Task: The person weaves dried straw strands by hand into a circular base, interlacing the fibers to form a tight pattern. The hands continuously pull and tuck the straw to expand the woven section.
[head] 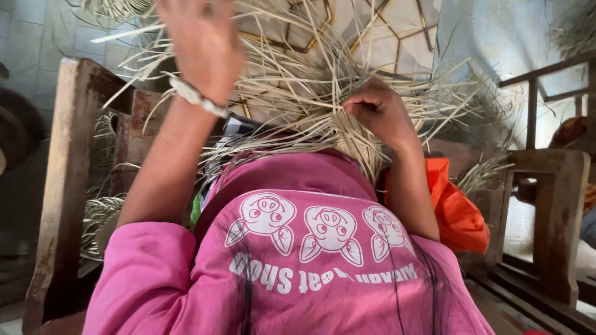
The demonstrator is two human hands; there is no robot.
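A tangle of pale dried straw strips [292,93] lies on my lap, with a small woven patch [351,139] at its near edge. My right hand [379,111] pinches several strips just above that woven patch. My left hand [202,43] is raised over the left side of the strips, back toward the camera and blurred; a light bracelet [195,96] circles its wrist. I cannot see whether its fingers hold a strip. My pink shirt [298,248] fills the lower part of the view.
A worn wooden chair arm [65,180] runs along my left, another wooden arm [555,205] along my right. An orange cloth [456,211] sits by my right elbow. More loose straw [102,214] lies at the left. Patterned floor tiles [397,31] show beyond.
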